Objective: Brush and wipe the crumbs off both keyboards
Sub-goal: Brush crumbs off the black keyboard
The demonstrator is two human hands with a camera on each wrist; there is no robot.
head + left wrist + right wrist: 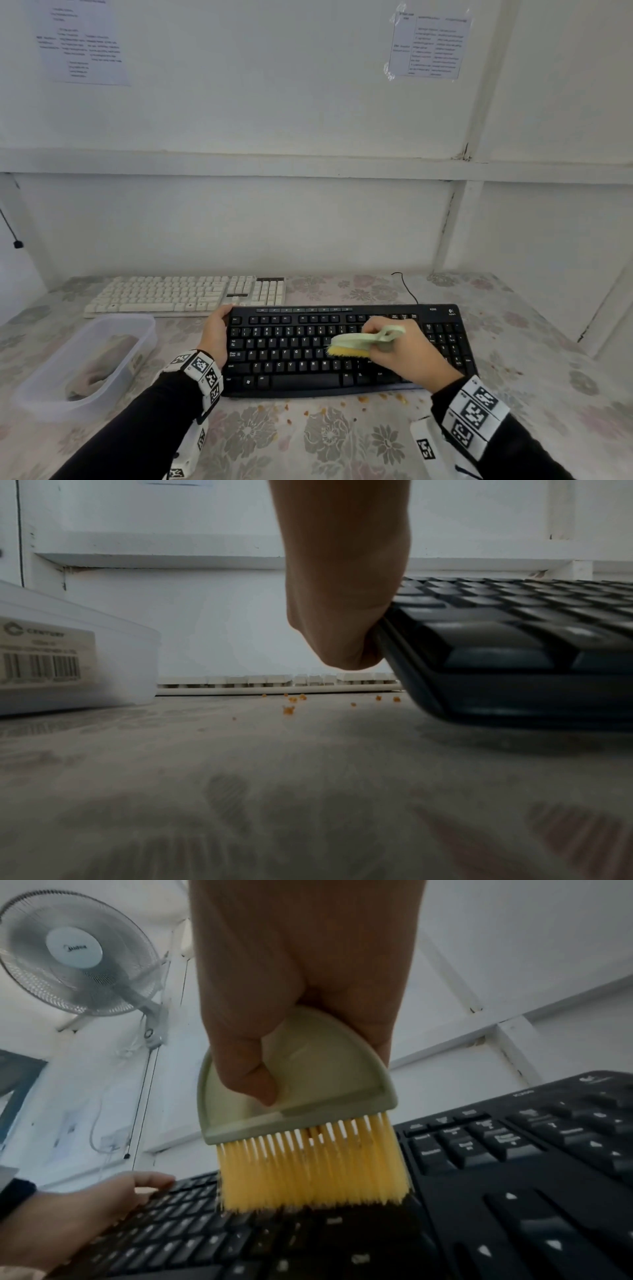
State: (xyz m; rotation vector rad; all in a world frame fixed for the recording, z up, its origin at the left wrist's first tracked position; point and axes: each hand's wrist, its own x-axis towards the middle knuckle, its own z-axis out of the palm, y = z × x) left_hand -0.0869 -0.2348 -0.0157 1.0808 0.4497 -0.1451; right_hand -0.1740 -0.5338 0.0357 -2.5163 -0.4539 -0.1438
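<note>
A black keyboard (291,353) lies in front of me on the flowered tablecloth. My right hand (397,349) grips a pale green brush (359,341) with yellow bristles (311,1172), whose tips touch the keys right of the middle. My left hand (215,334) holds the keyboard's left end, thumb curled over its far corner; the left wrist view shows the hand (342,588) pressed against the keyboard's edge (404,653). A white keyboard (185,294) lies behind, at the back left. Orange crumbs (380,399) are scattered on the cloth along the black keyboard's near edge.
A clear plastic tub (89,363) with a cloth inside stands at the left of the table. More crumbs (291,704) lie between the two keyboards. A black cable (407,287) runs from the black keyboard toward the wall. A wall fan (78,953) shows in the right wrist view.
</note>
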